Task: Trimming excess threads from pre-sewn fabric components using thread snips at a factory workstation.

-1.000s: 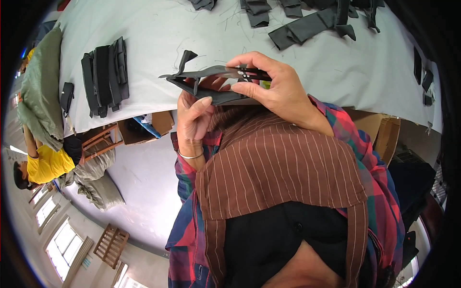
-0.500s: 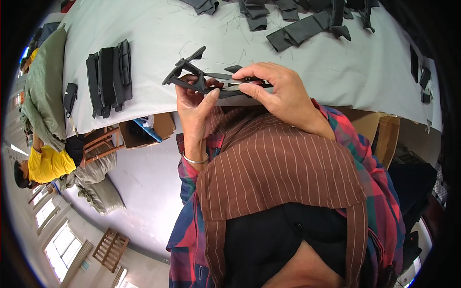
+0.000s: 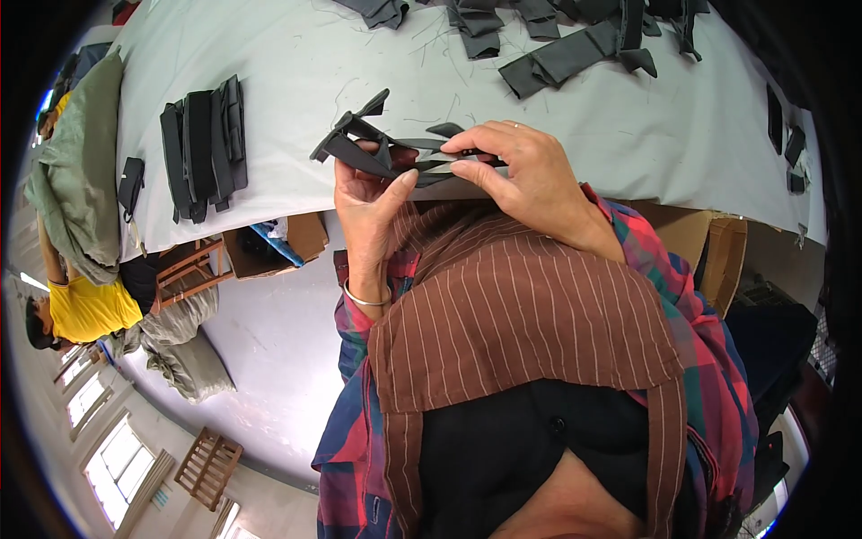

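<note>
Close to the table's near edge, my left hand [image 3: 368, 199] is closed on a dark grey fabric strip [image 3: 357, 154], its thumb and fingers pinching the folded cloth. The strip's loose ends stick up and to the left. My right hand [image 3: 532, 175] is closed around small thread snips [image 3: 467, 154], mostly covered by the fingers. Their pale blades point left toward the strip, beside my left fingertips. Whether the blades touch the cloth I cannot tell.
A white-covered table [image 3: 287, 54] bears a neat row of folded dark strips [image 3: 205, 148] at left and a loose heap [image 3: 575, 58] at the far side. Loose threads lie about. Below stands a cardboard box [image 3: 310, 238]. A person in yellow [image 3: 94, 305] handles a green sack [image 3: 81, 171].
My left hand and the strip have shifted slightly right and turned a little. My right hand has barely moved. At left, the person's arm and the green sack have shifted slightly.
</note>
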Demonstrator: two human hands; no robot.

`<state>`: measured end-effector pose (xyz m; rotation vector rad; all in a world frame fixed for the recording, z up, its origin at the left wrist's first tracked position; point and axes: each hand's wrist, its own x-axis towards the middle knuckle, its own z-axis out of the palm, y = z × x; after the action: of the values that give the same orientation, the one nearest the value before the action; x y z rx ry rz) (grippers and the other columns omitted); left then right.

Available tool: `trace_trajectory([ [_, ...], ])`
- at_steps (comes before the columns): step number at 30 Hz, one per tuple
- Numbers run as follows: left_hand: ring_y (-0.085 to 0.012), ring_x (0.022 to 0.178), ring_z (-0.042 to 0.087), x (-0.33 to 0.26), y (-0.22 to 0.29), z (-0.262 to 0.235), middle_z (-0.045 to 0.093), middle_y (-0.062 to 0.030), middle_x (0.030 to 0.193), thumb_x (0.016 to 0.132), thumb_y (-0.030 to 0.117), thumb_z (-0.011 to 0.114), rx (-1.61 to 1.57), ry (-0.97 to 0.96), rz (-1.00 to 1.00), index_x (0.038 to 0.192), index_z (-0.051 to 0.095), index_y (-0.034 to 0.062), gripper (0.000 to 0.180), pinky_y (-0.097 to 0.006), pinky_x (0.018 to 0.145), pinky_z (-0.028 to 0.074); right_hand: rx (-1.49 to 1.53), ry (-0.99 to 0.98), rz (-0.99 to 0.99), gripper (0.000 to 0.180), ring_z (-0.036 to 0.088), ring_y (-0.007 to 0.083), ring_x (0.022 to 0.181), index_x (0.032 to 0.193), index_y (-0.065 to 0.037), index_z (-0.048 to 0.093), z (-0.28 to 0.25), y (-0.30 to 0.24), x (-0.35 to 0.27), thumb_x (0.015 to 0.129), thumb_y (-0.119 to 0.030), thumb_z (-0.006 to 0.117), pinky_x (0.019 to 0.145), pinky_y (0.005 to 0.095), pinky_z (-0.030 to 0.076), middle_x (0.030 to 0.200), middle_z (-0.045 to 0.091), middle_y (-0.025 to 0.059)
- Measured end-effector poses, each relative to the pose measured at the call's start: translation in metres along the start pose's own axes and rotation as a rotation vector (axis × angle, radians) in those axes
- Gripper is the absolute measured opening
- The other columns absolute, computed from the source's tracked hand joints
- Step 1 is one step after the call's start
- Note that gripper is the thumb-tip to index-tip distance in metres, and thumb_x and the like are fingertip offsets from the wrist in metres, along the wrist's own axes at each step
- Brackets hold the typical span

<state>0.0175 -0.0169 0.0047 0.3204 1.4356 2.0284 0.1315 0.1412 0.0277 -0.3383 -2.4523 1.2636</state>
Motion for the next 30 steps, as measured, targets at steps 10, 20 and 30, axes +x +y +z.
trace_trajectory([
  [10,-0.0152,0.089,0.058,0.002,0.0,0.002,0.059,-0.0129,0.103,0.075,-0.01,0.067,0.013,0.017,-0.002,0.115,0.042,0.0035,0.048,-0.028,0.082,0.048,0.078,0.012,0.022,0.017,0.06,0.0254,0.072,0.094,-0.005,0.065,0.002,0.0,0.002,0.081,-0.014,0.066,0.065,0.0336,0.046,0.082,0.065,0.0093],
  [20,-0.0217,0.093,0.055,0.003,0.012,0.001,0.053,-0.0148,0.112,0.074,0.012,0.056,-0.332,-0.08,-0.222,0.136,0.032,-0.0018,0.067,-0.034,0.085,0.047,0.465,0.043,0.195,0.018,0.056,0.011,0.071,0.1,-0.003,0.065,-0.009,-0.001,0.011,0.085,-0.014,0.063,0.067,0.0246,0.045,0.08,0.065,0.0053],
  [30,-0.0144,0.084,0.061,0.012,-0.013,0.001,0.062,-0.0092,0.099,0.091,0.007,0.053,-0.226,-0.116,-0.279,0.11,0.054,-0.0018,0.021,-0.026,0.074,0.051,0.54,-0.221,0.316,0.025,0.051,0.0052,0.082,0.109,-0.003,0.061,-0.001,-0.005,0.005,0.085,-0.009,0.064,0.075,0.0205,0.043,0.09,0.058,-0.0016],
])
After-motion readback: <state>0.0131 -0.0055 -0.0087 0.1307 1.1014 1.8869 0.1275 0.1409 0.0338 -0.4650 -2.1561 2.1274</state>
